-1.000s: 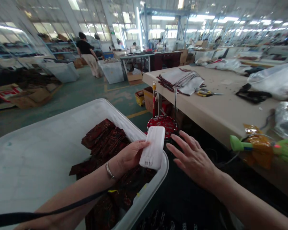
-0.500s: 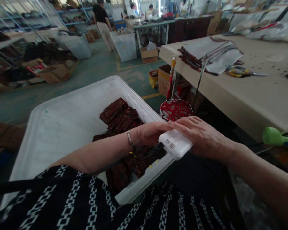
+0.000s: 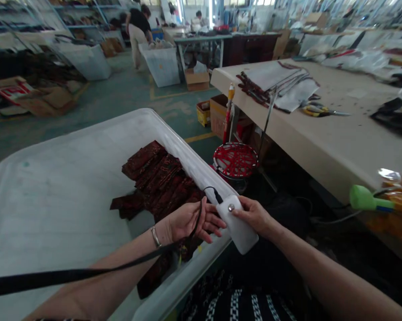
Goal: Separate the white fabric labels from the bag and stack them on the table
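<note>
My right hand (image 3: 257,217) grips a white power bank (image 3: 241,229), the thumb beside a round silver spot on its face. A thin black cable (image 3: 217,195) runs into its upper end. My left hand (image 3: 197,220) is open, palm up, fingers spread just left of the power bank. Across its wrist and palm passes a black strap (image 3: 120,267). Beneath the left hand, bundles of dark red patterned fabric pieces (image 3: 157,178) lie in a large white plastic bin (image 3: 70,138).
A beige worktable (image 3: 317,142) at right carries stacked cut pieces (image 3: 284,82) and yellow-black scissors (image 3: 321,110). Between bin and table stands a stool with a red-laced seat (image 3: 236,160). A green-headed tool (image 3: 364,198) juts in at right. A person (image 3: 138,35) bends over a far bin.
The power bank has turned and come lower, held now by my right hand alone. My left hand has moved off it and opened, palm up. The background person has bent over.
</note>
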Demonstrator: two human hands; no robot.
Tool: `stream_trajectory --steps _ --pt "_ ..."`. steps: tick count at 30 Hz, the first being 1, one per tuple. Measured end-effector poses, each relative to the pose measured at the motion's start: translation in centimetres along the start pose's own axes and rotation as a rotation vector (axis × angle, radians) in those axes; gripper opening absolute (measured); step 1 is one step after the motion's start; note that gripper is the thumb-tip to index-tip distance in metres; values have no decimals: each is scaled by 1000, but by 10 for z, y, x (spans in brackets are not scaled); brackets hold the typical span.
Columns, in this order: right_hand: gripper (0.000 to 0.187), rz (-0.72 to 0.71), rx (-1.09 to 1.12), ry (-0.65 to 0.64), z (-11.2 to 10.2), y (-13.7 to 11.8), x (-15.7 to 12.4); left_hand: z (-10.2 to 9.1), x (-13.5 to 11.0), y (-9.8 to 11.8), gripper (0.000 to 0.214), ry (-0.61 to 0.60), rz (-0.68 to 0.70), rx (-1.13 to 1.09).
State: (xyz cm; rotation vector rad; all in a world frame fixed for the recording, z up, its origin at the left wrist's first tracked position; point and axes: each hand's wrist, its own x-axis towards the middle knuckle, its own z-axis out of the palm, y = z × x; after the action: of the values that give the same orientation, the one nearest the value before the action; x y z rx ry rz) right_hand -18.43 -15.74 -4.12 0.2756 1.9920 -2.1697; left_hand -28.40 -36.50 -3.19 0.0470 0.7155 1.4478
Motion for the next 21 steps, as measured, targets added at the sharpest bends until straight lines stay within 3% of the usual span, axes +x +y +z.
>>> stream_trajectory --steps 7,12,14,19,21 --pt "42 190 347 -148 29 -22 33 11 -40 45 55 295 96 55" --pt "43 257 502 -122 35 -13 54 4 -39 53 65 427 173 104" --pt "41 282 526 -89 36 -11 57 -2 -34 52 55 605 295 197" --pt "39 273 531 -20 31 -11 59 -15 -43 41 23 1187 905 548" --pt "40 255 550 27 28 -12 60 -19 -58 23 14 1332 960 526"
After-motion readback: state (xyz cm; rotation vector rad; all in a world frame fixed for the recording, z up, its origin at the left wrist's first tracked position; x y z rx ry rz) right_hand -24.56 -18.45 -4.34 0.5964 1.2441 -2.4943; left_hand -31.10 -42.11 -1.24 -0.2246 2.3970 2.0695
